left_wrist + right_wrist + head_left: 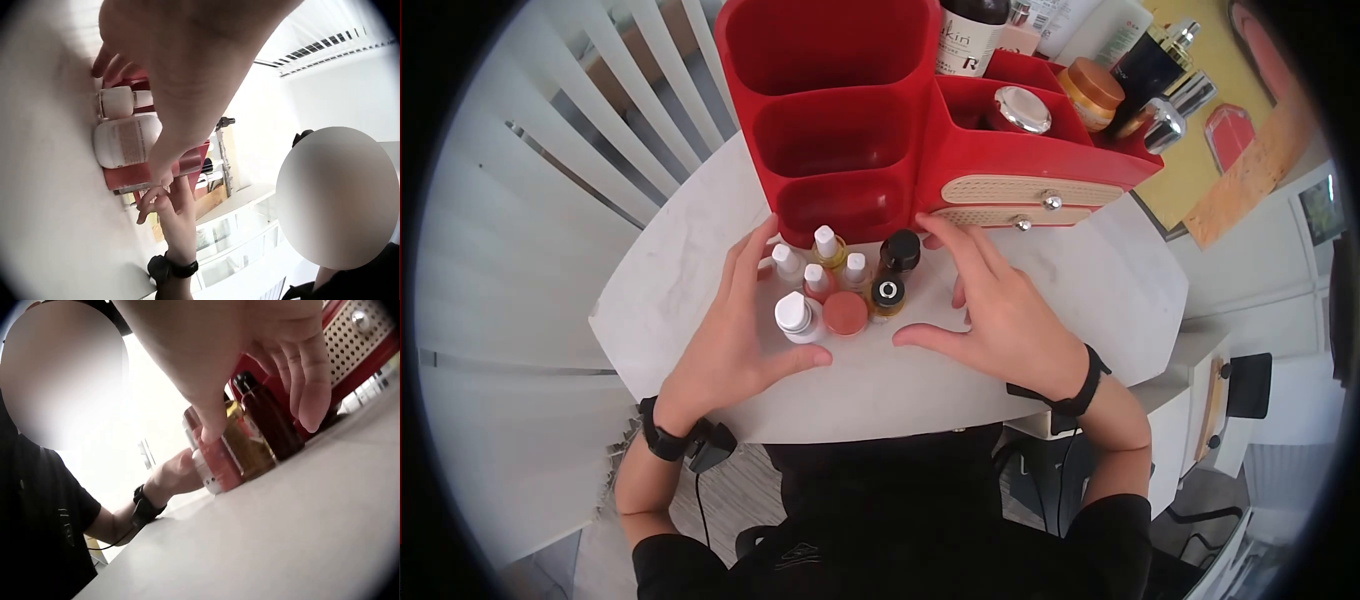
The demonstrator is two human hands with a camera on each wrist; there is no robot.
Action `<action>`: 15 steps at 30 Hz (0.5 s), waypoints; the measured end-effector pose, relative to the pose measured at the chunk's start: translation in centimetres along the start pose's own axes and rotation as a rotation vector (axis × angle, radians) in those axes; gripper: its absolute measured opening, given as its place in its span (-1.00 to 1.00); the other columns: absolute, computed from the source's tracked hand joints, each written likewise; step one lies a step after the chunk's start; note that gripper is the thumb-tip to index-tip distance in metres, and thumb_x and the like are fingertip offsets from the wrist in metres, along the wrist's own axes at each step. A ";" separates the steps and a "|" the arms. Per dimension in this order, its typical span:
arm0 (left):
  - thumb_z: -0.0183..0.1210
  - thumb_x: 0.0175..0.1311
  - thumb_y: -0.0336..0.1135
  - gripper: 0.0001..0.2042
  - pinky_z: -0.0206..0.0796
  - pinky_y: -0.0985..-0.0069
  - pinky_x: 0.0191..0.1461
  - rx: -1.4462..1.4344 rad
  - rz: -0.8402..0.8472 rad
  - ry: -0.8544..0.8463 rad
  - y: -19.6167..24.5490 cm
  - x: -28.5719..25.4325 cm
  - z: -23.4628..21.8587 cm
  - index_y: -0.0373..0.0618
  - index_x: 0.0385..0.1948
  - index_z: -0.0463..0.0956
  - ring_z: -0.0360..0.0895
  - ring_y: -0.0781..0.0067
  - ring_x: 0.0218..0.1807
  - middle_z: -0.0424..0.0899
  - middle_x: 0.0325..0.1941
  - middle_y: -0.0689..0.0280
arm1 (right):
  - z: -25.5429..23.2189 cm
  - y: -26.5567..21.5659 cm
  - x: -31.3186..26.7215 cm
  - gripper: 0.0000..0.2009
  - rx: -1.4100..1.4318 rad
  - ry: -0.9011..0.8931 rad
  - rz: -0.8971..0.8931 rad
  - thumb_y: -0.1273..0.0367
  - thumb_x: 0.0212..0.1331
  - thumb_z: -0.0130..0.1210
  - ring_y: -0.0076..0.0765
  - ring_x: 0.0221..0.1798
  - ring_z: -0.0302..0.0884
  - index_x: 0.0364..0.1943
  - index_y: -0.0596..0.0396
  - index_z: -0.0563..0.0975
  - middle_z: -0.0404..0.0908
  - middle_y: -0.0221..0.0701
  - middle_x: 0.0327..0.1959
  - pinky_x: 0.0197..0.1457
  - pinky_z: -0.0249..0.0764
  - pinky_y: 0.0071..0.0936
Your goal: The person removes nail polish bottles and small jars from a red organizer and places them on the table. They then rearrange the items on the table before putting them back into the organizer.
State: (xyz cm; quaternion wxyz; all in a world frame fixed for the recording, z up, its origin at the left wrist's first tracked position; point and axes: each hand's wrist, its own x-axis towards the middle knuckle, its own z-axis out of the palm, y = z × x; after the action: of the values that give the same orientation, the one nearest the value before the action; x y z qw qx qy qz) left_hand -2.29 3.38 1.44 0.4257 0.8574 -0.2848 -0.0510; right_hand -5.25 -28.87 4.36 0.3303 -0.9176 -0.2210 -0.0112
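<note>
One white-capped pink bottle (pixel 819 289) hides partly behind a salmon-topped bottle (pixel 845 313).

Eight small capped bottles (pixel 856 270), white-, pink- and black-topped, stand upright, closely clustered on the pale tabletop (pixel 870 395).

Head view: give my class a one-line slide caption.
Left hand and right hand flank small bottles before a red organizer on a pale table.

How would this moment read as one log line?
Left hand: left of bottles | Right hand: right of bottles | Bottles: upright, close together on table | Red organizer: beyond bottles
</note>
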 end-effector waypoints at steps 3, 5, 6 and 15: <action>0.78 0.04 -0.13 0.32 0.37 0.00 0.67 -0.018 -0.002 0.034 -0.3 -0.5 1.2 -0.12 0.77 -0.08 0.37 -0.11 0.65 0.15 0.71 -0.03 | 0.1 0.2 0.9 0.02 0.192 -0.116 0.098 0.17 0.22 0.61 -0.06 -0.07 0.76 0.66 0.17 0.22 0.51 -0.05 0.33 -0.02 0.72 -0.21; 0.78 0.04 -0.19 0.31 0.37 0.00 0.68 -0.034 0.000 0.029 0.2 -0.6 1.6 -0.12 0.76 -0.09 0.36 -0.09 0.65 0.14 0.71 -0.02 | 0.9 0.9 1.2 0.01 0.290 -0.143 0.097 0.21 0.22 0.61 -0.13 -0.09 0.75 0.66 0.20 0.21 0.50 -0.06 0.35 -0.03 0.71 -0.24; 0.78 0.04 -0.21 0.32 0.38 0.01 0.66 -0.047 -0.022 0.032 0.5 -0.6 1.8 -0.11 0.77 -0.10 0.37 -0.08 0.65 0.16 0.70 -0.01 | 1.4 1.3 1.2 0.00 0.381 -0.169 0.101 0.25 0.22 0.61 -0.21 -0.11 0.74 0.65 0.22 0.20 0.50 -0.07 0.36 -0.03 0.71 -0.26; 0.75 0.11 -0.28 0.31 0.34 0.08 0.65 -0.296 0.001 -0.085 -0.4 1.0 1.9 -0.10 0.79 -0.15 0.37 0.04 0.67 0.23 0.73 0.04 | 3.3 2.5 1.9 0.08 0.577 -0.228 0.102 0.41 0.15 0.64 -0.42 0.02 0.71 0.72 -0.11 0.16 0.52 -0.30 0.46 -0.09 0.67 -0.45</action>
State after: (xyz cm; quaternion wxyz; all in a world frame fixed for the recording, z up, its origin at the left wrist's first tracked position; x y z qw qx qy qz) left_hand -1.88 1.72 0.10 0.5350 0.7822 -0.2923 -0.1285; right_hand -2.92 -27.81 0.55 0.5504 -0.7911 -0.2044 0.1716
